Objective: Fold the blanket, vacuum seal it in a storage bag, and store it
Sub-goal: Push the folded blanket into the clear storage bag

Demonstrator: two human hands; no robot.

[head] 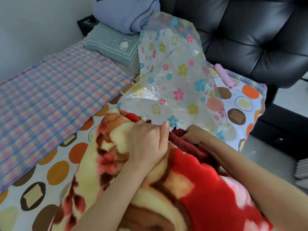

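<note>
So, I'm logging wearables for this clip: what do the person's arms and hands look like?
Nothing worn shows: the left hand and right hand are bare, with no gloves, rings, watch or sleeves in view. The left thumbnail looks short and unpainted.

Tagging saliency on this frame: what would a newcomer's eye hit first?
The red and cream blanket fills the bottom centre, with the left hand and right hand gripping its far end. Just beyond them, a clear flower-printed storage bag stands up over the bed, in front of a black sofa at upper right.
</note>
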